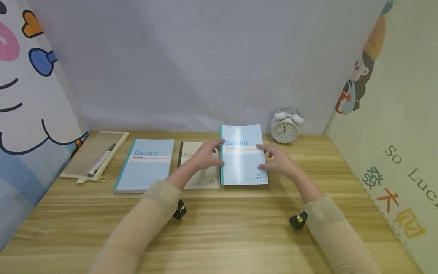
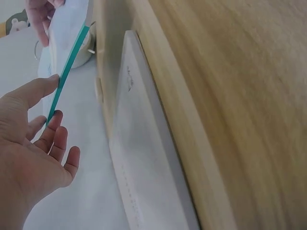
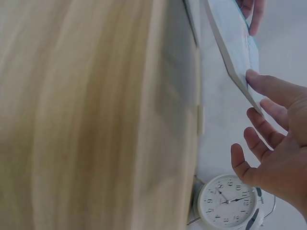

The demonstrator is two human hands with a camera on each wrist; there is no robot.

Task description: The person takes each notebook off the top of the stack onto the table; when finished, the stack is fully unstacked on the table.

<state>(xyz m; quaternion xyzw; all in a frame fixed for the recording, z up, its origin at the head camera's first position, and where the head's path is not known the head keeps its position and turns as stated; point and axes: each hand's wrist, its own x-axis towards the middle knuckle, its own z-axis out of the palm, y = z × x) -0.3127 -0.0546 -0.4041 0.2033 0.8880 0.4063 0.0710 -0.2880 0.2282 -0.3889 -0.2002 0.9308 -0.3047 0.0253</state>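
A light blue Gambit notebook [image 1: 243, 167] with a teal spine is held up above the table between both hands. My left hand [image 1: 206, 155] pinches its spine edge, thumb on the near face and fingers behind. On the opposite edge, my right hand [image 1: 280, 161] grips in the same way. The left wrist view shows the teal spine [image 2: 72, 57] between the left thumb and fingers, with the other fingers spread loosely. Seen in the right wrist view, the page edge [image 3: 225, 52] is slightly tilted off the table. A beige notebook [image 1: 202, 179] lies partly hidden behind my left hand.
Left of the beige notebook lies another light blue notebook [image 1: 145, 171]. A beige zip pouch [image 1: 76, 160] with a marker [image 1: 102, 160] on it is at the far left. A white alarm clock [image 1: 284, 129] stands at the back right, by the pale backdrop [image 1: 205, 76].
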